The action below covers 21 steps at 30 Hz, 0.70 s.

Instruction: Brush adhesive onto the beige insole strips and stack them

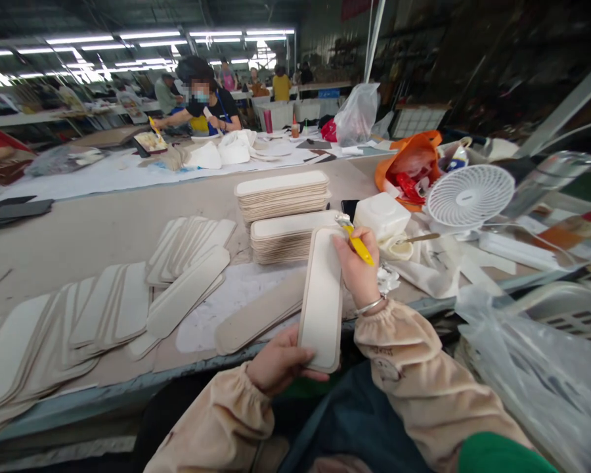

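Note:
A long beige panel (322, 299) with rounded corners and a pale, white-faced inset is tilted up over the table's front edge. My left hand (284, 358) is closed on its lower end, thumb on the face. At the panel's upper right edge, the thumb of my right hand (359, 266) presses on it. That same hand also grips a yellow-handled brush (358, 244), whose tip is coated in whitish stuff. Just behind stand two neat stacks of similar panels, a nearer stack (285, 244) and a farther stack (282, 194). Several plain panels (261, 314) lie left of the held one.
Fanned-out panels (111, 309) spread over the table's left side. To the right are a white plastic container (383, 215), an orange bag (408, 164), a white fan (470, 197) and a clear plastic bag (536, 374). Across the table a co-worker (211, 105) holds a yellow-handled tool.

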Motion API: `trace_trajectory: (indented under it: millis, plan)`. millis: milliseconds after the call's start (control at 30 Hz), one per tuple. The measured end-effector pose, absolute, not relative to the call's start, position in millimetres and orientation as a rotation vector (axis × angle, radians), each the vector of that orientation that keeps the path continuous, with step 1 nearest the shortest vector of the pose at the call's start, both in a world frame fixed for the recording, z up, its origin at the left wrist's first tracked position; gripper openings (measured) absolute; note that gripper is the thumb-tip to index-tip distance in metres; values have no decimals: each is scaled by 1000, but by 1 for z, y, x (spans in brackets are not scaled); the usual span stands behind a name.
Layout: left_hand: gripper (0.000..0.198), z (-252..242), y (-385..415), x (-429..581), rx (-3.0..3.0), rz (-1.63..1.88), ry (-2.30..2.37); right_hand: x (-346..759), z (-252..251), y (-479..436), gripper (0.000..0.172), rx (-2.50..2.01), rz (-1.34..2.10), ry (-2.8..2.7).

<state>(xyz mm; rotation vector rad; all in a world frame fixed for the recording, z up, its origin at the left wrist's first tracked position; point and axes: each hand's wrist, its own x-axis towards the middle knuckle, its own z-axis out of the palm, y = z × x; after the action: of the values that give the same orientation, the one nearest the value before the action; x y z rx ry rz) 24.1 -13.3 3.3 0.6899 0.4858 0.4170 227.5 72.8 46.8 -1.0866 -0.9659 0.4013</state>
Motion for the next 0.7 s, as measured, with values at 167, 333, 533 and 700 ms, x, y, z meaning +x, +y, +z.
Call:
trace_trajectory:
  millis: [167, 333, 533, 700]
  plan:
    - [42, 6, -12, 25, 691, 430, 496, 230, 46, 77, 33, -1085, 372, -963]
    - [44, 4, -12, 27, 700, 419, 547, 232, 42, 78, 34, -1085, 360, -987]
    - [51, 6, -11, 25, 758, 456, 660, 241, 47, 73, 34, -1100, 367, -1027]
    - [42, 22, 14, 7, 853, 713, 887, 264, 50, 82, 44, -1133, 345, -1020]
